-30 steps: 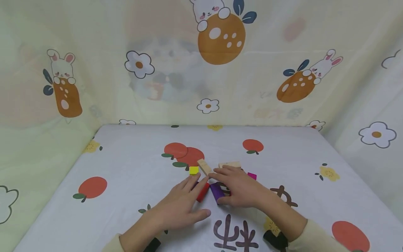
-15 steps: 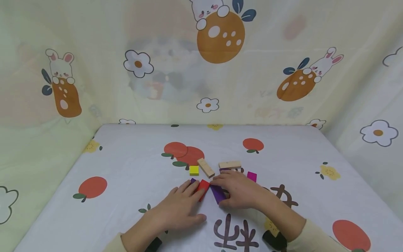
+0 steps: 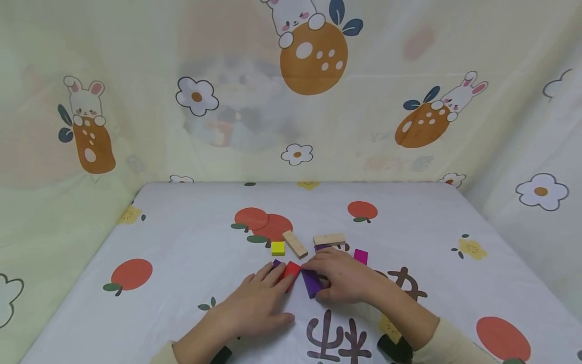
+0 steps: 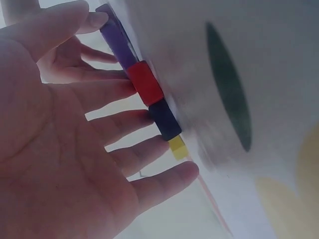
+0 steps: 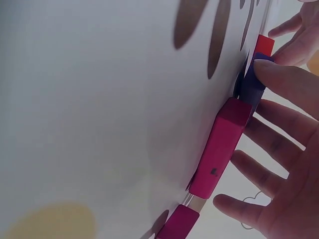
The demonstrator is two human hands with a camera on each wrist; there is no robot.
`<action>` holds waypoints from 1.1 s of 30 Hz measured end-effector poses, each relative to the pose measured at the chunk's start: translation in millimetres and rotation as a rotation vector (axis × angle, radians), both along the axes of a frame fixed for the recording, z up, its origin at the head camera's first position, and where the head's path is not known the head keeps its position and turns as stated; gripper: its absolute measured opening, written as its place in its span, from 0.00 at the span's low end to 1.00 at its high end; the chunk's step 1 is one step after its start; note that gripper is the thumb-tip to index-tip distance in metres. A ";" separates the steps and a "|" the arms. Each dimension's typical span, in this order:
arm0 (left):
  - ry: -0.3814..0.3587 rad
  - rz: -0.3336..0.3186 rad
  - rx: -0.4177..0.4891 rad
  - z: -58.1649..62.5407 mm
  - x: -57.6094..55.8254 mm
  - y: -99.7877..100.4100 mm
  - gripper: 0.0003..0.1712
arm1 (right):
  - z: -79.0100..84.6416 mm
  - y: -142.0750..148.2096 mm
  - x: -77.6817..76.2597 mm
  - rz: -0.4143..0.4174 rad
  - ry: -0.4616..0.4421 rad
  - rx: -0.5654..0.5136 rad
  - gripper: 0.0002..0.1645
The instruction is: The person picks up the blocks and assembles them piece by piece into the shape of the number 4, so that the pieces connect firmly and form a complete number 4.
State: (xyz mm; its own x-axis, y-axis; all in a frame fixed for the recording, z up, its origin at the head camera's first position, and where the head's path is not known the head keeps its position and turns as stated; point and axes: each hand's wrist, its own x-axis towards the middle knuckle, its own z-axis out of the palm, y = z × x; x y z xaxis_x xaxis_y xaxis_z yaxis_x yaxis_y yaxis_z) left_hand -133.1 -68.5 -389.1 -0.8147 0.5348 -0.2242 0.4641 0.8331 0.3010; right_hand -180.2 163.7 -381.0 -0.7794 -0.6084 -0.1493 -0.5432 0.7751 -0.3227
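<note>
My left hand (image 3: 256, 303) lies with fairly straight fingers spread; its fingertips touch the red block (image 3: 291, 273) and a dark purple block (image 4: 165, 120) beside it. My right hand (image 3: 343, 278) pinches a longer purple block (image 3: 311, 283), thumb at the near end and index finger at the far end. In the right wrist view, a magenta block (image 5: 219, 154) stands just beside that purple block, largely hidden under the hand in the head view. A yellow cube (image 3: 278, 248) and a plain wooden block (image 3: 295, 244) lie beyond the fingertips.
Farther back, another wooden block (image 3: 329, 239) lies against a purple block (image 3: 323, 247), partly hidden by the right hand. A smaller magenta block (image 3: 361, 257) lies to the right. The white tablecloth (image 3: 182, 242) has printed fruit, and a patterned curtain (image 3: 245, 167) rises behind.
My left hand has drawn back slightly, uncovering more of the red block and the dark purple one. My right fingers have drawn in towards the longer purple block's far end.
</note>
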 end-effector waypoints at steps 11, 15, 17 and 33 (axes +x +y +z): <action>-0.011 -0.001 -0.002 -0.5 -0.1 3.3 0.48 | -1.0 5.9 5.5 0.004 0.003 -0.029 0.36; -0.011 0.000 0.007 -1.2 0.2 2.8 0.48 | 2.0 7.3 10.7 0.009 0.012 -0.031 0.36; -0.008 -0.001 0.010 -1.8 -0.2 2.3 0.48 | 3.5 7.7 13.6 0.014 0.017 -0.028 0.36; -0.007 0.004 0.009 -3.8 -0.8 2.4 0.48 | 9.6 13.7 35.3 0.060 0.073 -0.013 0.35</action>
